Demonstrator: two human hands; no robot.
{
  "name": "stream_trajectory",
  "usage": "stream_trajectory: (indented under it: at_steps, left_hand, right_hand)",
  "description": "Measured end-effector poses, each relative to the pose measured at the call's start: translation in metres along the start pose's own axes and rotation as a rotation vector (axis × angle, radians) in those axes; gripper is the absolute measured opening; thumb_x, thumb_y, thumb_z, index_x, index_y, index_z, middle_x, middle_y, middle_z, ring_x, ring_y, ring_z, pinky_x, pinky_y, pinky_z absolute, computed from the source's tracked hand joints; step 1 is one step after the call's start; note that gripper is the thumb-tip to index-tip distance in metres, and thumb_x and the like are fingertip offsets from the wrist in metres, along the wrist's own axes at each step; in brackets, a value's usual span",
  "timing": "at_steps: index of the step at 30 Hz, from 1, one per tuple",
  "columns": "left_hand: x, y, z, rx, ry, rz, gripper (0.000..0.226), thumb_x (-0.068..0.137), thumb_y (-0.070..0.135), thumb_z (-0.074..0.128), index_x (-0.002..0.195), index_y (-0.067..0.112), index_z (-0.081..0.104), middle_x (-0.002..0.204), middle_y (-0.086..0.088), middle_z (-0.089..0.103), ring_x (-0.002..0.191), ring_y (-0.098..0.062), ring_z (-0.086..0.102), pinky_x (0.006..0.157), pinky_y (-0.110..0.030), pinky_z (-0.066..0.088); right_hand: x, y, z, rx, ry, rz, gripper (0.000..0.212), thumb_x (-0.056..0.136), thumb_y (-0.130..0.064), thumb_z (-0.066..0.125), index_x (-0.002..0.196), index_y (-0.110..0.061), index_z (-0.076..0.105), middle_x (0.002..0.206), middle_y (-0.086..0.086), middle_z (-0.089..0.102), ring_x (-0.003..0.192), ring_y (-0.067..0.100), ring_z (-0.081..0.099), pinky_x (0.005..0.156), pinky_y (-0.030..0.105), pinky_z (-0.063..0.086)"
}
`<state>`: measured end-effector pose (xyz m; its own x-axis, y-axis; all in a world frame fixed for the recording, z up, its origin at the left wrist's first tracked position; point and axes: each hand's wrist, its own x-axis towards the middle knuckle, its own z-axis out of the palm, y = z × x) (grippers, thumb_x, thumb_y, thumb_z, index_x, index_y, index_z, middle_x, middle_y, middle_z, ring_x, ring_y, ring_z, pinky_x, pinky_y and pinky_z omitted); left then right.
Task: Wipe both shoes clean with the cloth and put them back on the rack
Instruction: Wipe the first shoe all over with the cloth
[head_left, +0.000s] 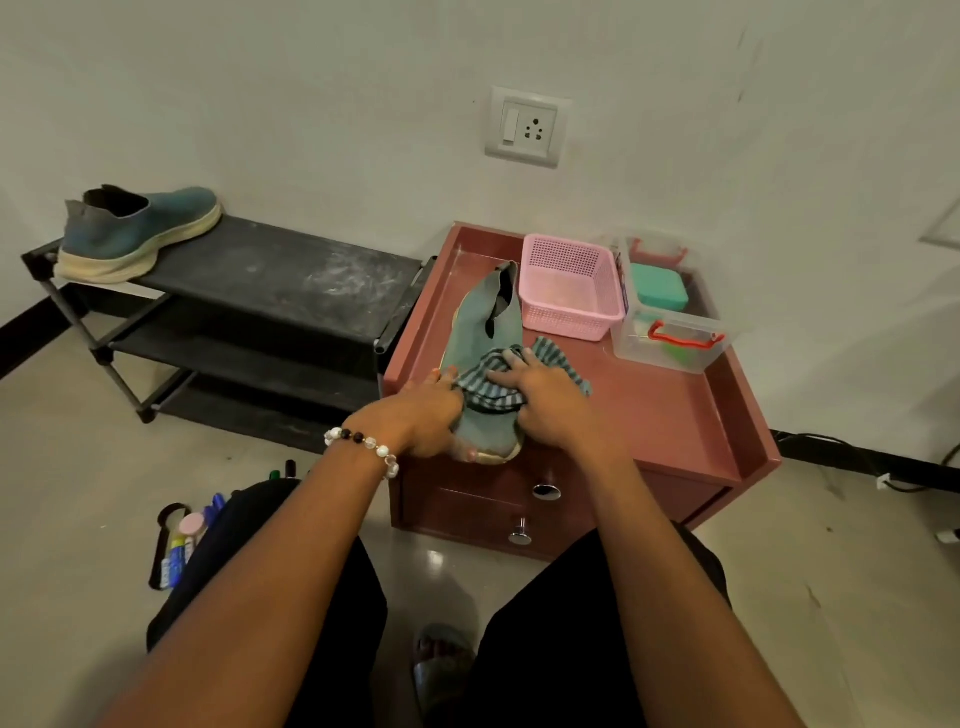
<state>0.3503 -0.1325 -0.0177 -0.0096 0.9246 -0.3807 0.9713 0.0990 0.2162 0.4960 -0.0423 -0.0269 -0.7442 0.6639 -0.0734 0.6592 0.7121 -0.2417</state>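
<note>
A low reddish-brown cabinet (675, 415) with a raised rim and two round-knobbed drawers stands against a pale wall, and its top is the surface carrying the work. A white switch-and-socket plate (525, 127) is set in the wall above it. The floor is glossy light tile with a dark skirting strip along the wall's foot.

Left of the cabinet, touching its side, stands a black three-tier shoe rack (270, 291), its top shelf dusty and smudged. One teal knit shoe (140, 234) with a cream sole sits upright at the rack's far left end.

The other teal shoe (480, 332) lies on the surface along the left rim, toe toward the person, heel toward the wall. The left hand (426, 415), a beaded bracelet at its wrist, grips the shoe's toe end, fingers curled round its side. The right hand (540, 400) presses a striped cloth (493, 384) onto the shoe's upper, its fingers spread and bent over the bunched fabric.

At the back of the surface, just right of the shoe's heel, sits a pink perforated basket (571, 286); its inside looks bare. Beside it are two clear plastic boxes with red handles: the far one (657, 265) holds a mint-green case, the near one (670, 343) something green, unclear.

On the floor at lower left, markers and small bottles (182, 540) lie in an open black pouch.
</note>
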Motion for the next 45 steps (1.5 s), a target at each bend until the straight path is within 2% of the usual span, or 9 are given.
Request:
stream_trajectory:
  at_steps: [6,10,13,15,17,22,34,38,45]
  left_hand:
    - [0.019,-0.004,-0.012,0.183,0.130,0.011,0.069,0.097,0.004,0.037,0.152,0.004,-0.005,0.160,-0.013,-0.013,0.148,-0.026,-0.009,0.118,-0.043,0.002]
    - [0.036,-0.010,0.001,0.365,0.094,-0.047,0.058,0.102,0.011,0.023,0.153,0.007,-0.004,0.160,-0.009,-0.012,0.148,-0.024,-0.010,0.118,-0.050,-0.001]
    - [0.041,-0.010,0.007,0.404,0.087,-0.096,0.055,0.103,0.012,0.018,0.152,0.006,-0.005,0.160,-0.008,-0.014,0.147,-0.023,-0.012,0.118,-0.050,-0.004]
    - [0.044,-0.007,0.009,0.396,0.086,-0.118,0.055,0.103,0.011,0.018,0.151,0.005,-0.007,0.159,-0.009,-0.016,0.147,-0.023,-0.013,0.117,-0.048,-0.006]
    - [0.046,-0.005,0.010,0.369,0.075,-0.142,0.054,0.103,0.012,0.018,0.151,0.003,-0.006,0.159,-0.011,-0.015,0.147,-0.024,-0.015,0.117,-0.046,-0.006]
    - [0.044,-0.001,0.008,0.368,0.030,-0.149,0.056,0.099,0.008,0.025,0.153,0.005,0.006,0.160,-0.013,-0.008,0.146,-0.027,-0.016,0.117,-0.048,-0.006]
    - [0.045,-0.001,0.009,0.310,-0.004,-0.139,0.061,0.095,-0.005,0.037,0.149,-0.004,0.010,0.152,-0.022,-0.029,0.143,-0.037,-0.022,0.118,-0.049,0.001]
    - [0.047,-0.003,0.010,0.292,0.005,-0.112,0.061,0.095,-0.009,0.036,0.148,-0.010,0.007,0.151,-0.028,-0.026,0.142,-0.042,-0.019,0.118,-0.050,0.007]
    - [0.055,-0.005,0.013,0.254,-0.033,-0.114,0.070,0.094,-0.002,0.047,0.153,0.009,0.012,0.152,-0.019,-0.031,0.141,-0.037,-0.026,0.118,-0.049,0.001]
  right_hand:
    - [-0.001,-0.008,0.001,-0.257,-0.065,0.025,0.065,0.085,0.003,0.050,0.146,-0.016,0.036,0.159,0.006,0.011,0.147,0.029,0.004,0.115,0.042,0.026]
    - [0.003,-0.004,0.005,-0.321,-0.046,0.051,0.053,0.088,0.001,0.047,0.139,-0.013,0.044,0.157,0.004,0.020,0.146,0.027,0.012,0.102,0.050,0.041]
    - [0.002,0.000,-0.003,-0.227,0.360,0.097,0.041,0.083,0.005,0.050,0.121,-0.003,0.060,0.131,0.014,0.055,0.118,0.030,0.053,0.092,0.039,0.049]
    - [0.003,-0.001,-0.007,-0.112,0.703,0.094,0.045,0.075,0.010,0.060,0.119,0.005,0.060,0.122,0.023,0.061,0.111,0.037,0.059,0.091,0.039,0.050]
    - [0.010,-0.004,-0.004,-0.077,0.797,0.031,0.057,0.072,0.011,0.065,0.128,0.005,0.054,0.131,0.024,0.054,0.124,0.038,0.051,0.101,0.045,0.043]
    - [0.022,-0.010,0.012,-0.387,0.080,-0.054,0.051,0.092,-0.006,0.046,0.142,-0.017,0.040,0.157,-0.002,0.022,0.148,0.019,0.004,0.114,0.058,0.011]
    - [0.024,-0.012,0.001,-0.627,-0.173,0.018,0.051,0.102,-0.015,0.020,0.152,-0.009,0.010,0.160,0.004,0.004,0.147,0.024,-0.008,0.114,0.060,-0.007]
    - [0.035,-0.011,-0.009,-0.639,-0.239,0.016,0.054,0.103,-0.016,0.022,0.152,-0.010,0.001,0.160,0.002,-0.005,0.147,0.020,-0.011,0.114,0.055,0.006]
    - [0.014,-0.027,-0.008,-0.550,-0.230,-0.028,0.047,0.091,-0.009,0.049,0.138,-0.013,0.041,0.154,0.006,0.029,0.145,0.017,0.017,0.111,0.062,0.011]
